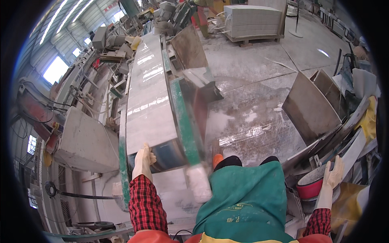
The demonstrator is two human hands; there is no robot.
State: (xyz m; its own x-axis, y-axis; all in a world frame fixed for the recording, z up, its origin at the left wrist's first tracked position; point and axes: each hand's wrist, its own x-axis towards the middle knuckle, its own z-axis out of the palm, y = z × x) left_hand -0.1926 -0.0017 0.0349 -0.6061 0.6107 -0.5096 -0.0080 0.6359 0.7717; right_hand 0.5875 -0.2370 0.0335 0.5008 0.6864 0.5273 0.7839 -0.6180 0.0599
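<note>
A row of pale, glossy slabs runs along a long conveyor in front of me. My left hand (143, 160), in a cream rubber glove, is at the near edge of the closest white slab (150, 123). Its fingers are curled at the slab's left corner, and their undersides are hidden. Just below that edge, the conveyor's dark blue belt end (167, 156) looks blurred. My right hand (334, 173), gloved alike, is held out to the far right with fingers stretched and nothing in it. Closest to it is a round, red-sided tub-like thing (311, 185).
Green side rails (183, 117) flank the conveyor. A large stone-like block (86, 139) stands left. Brown boards (312, 107) lean at the right beside piled scraps and yellow cloth (368, 117). Stacked slabs (253, 22) sit on a pallet farther off. The floor (255, 117) is wet.
</note>
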